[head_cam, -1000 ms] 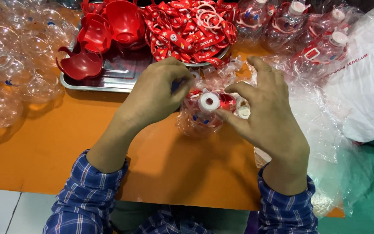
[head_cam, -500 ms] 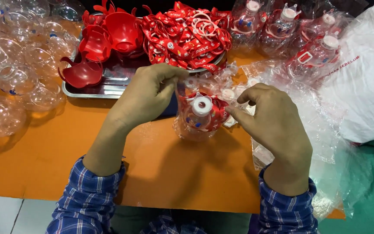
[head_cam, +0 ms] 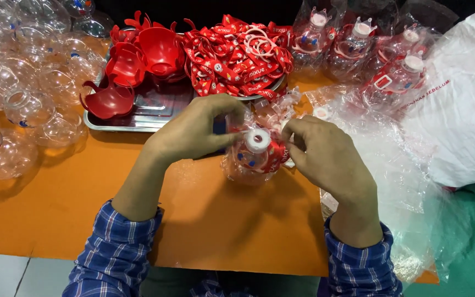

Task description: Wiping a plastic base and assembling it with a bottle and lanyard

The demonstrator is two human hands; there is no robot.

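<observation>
A clear round plastic bottle (head_cam: 248, 162) with a white cap and a red strap around its neck rests on the orange table (head_cam: 72, 214), inside a crinkly clear bag. My left hand (head_cam: 196, 132) grips it from the left, fingers curled at the neck. My right hand (head_cam: 328, 159) pinches the red strap and bag at the right of the cap. Both hands hold the same bottle, close together.
A metal tray (head_cam: 133, 122) behind holds red plastic cups (head_cam: 158, 52) and a heap of red straps (head_cam: 237, 60). Several clear empty bottles (head_cam: 23, 93) pile at the left. Bagged finished bottles (head_cam: 358, 47) stand at the back right, beside loose clear bags (head_cam: 402, 165) and a white bag (head_cam: 468, 110).
My right hand has closed from spread fingers into a pinch at the bottle's neck. The bottle has shifted slightly downward and turned, and both hands sit nearer the cap.
</observation>
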